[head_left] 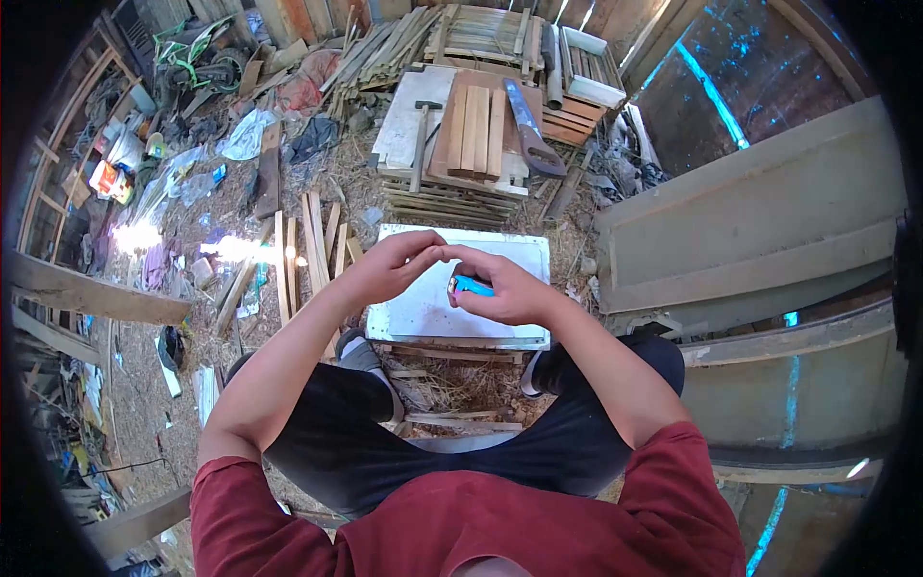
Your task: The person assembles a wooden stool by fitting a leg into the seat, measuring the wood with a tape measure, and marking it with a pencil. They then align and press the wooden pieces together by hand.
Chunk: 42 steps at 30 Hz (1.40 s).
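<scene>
Blue tool: compact, bright blue, with a paler end; possibly a tape measure, though fingers cover much of it. Held clasped in the right hand, above a white board. Left hand: fingers bent, tips meeting the right; cannot tell whether it grips anything. Beyond: wooden slats, handsaw.

Daylight that peeked through cracks in the wooden wall, sunny spots that glared white on the floor at left, bright blue streaks that glowed at right, black round edges, side panels that looked bent.
</scene>
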Motion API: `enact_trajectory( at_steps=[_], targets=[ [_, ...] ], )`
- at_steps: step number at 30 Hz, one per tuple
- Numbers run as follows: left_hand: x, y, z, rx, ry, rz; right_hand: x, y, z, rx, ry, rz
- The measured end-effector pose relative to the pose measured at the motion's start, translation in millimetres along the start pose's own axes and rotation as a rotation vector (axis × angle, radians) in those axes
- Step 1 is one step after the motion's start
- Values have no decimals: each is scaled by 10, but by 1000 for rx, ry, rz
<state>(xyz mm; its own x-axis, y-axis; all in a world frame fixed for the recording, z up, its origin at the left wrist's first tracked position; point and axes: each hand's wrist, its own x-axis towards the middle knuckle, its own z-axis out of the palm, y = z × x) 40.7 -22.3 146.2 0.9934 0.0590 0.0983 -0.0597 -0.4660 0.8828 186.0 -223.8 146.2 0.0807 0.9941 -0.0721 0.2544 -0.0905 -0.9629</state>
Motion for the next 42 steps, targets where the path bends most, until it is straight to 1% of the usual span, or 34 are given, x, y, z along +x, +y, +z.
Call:
enact_trajectory(
  at_steps=[1, 2, 3, 4, 5, 6, 8, 12, 14, 16, 18, 19, 20, 21, 22, 24, 25, 26, 28, 29, 30, 32, 33, 34, 35, 36, 37, 38, 39, 40, 42],
  targets=[
    [-13, 21, -40, 38, -20, -77, 41, 78, 27, 47, -11, -22],
    [-25, 52, -56, 38, -19, -80, 72, 121, 50, 94, -21, -44],
    [-24, 112, -59, 62, -27, -154, 92, 103, 64, 95, -23, -44],
    [-27, 138, -61, 85, -34, -227, 109, 69, 70, 175, -38, -44],
    [-41, 108, -52, 60, -8, -181, 121, 31, 75, 255, -53, -44],
    [-45, 62, -37, 58, -9, -183, 125, -4, 59, 257, -54, -42],
    [-39, -14, -17, -56, 62, -21, 132, -75, -29, 320, -91, 12],
    [-21, 2, -79, -74, 72, -7, 167, -150, -86, 363, -109, 40],
    [2, 94, -136, 46, -24, -175, 198, -129, -54, 348, -109, 18],
    [12, -2, -124, 24, -4, -134, 217, -84, -47, 331, -107, -7],
    [47, -94, -115, 2, 13, -90, 231, -14, -58, 393, -71, 48],
    [69, -130, -111, -19, 54, -65, 248, 4, -60, 391, -67, 49],
    [94, -170, -111, -42, 94, -40, 277, 17, -58, 394, 10, 97],
    [149, -227, -151, -9, 61, -53, 304, 36, -56, 396, 86, 146],
    [186, -303, -141, -14, 59, -51, 329, 60, -57, 395, 89, 151],
    [252, -476, -106, 229, 216, 9, 402, 134, -78, 330, 385, 439],
    [290, -560, -132, 346, 173, 4, 411, 288, -129, 442, 450, 470],
    [312, -645, -142, 341, 174, 11, 423, 427, -173, 435, 455, 471],
    [375, -845, -143, 547, 155, 108, 456, 674, -279, 478, 654, 485],
    [395, -931, -125, 576, 163, 85, 494, 852, -383, 428, 668, 503],
    [427, -1017, -123, 567, 163, 89, 527, 882, -495, 422, 674, 510],
    [498, -1158, -119, 639, 142, 81, 640, 927, -729, 155, 579, 742],
    [524, -1168, -115, 632, 140, 83, 737, 1039, -812, 44, 593, 779],
    [551, -1157, -127, 637, 112, 46, 845, 1284, -921, 43, 597, 783],
    [579, -1158, -139, 644, 87, 7, 974, 1588, -1039, -249, 729, 711],
    [599, -1173, -147, 645, 89, 8, 1104, 1628, -1118, -540, 850, 622],
    [608, -1186, -152, 648, 82, 24, 1215, 1663, -1219, -538, 851, 616],
    [619, -1197, -152, 652, 75, 40, 1318, 1697, -1328, -566, 918, 546],
    [626, -1171, -156, 639, 67, 0, 1417, 1656, -1420, -593, 984, 474],
    [617, -1181, -168, 645, 67, -1, 1499, 1609, -1512, -589, 985, 470],
    [602, -1204, -187, 638, 61, -43, 1621, 1591, -1693, -799, 910, 211]
  ],
)
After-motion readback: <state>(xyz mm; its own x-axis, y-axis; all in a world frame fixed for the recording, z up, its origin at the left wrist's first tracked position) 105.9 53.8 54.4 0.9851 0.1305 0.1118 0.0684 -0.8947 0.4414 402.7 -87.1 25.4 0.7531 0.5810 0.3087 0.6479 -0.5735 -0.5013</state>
